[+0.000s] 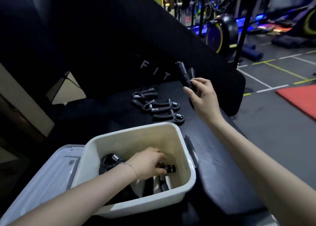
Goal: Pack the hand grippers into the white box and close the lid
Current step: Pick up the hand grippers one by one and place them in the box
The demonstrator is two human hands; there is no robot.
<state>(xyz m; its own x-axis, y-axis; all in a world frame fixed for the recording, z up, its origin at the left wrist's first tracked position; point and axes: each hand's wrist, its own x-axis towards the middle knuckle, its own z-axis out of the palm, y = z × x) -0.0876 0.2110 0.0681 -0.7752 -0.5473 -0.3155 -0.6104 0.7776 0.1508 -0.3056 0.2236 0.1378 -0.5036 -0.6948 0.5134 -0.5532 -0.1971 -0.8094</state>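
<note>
White plastic first: the lid (42,183) lies flat off to the left of everything, touching the white box (179,188) beside it on the dark counter (222,166). Left hand (148,162) is down inside the box, fingers (160,170) curled tight around the handle of a black hand gripper (170,168). Just left of those fingers, another gripper's spring (114,157) shows against the box wall, with more black pieces heaped below the wrist. Past the box's far rim, three loose hand grippers (157,104) sit clustered on the counter, overlapping, between the two hands. Over to the right, the right hand (201,96) is raised above the counter, fingers pinched on one more gripper (183,75), its handle pointing up and away from the fingertips. A red mat (299,97) lies on the floor far right.
</note>
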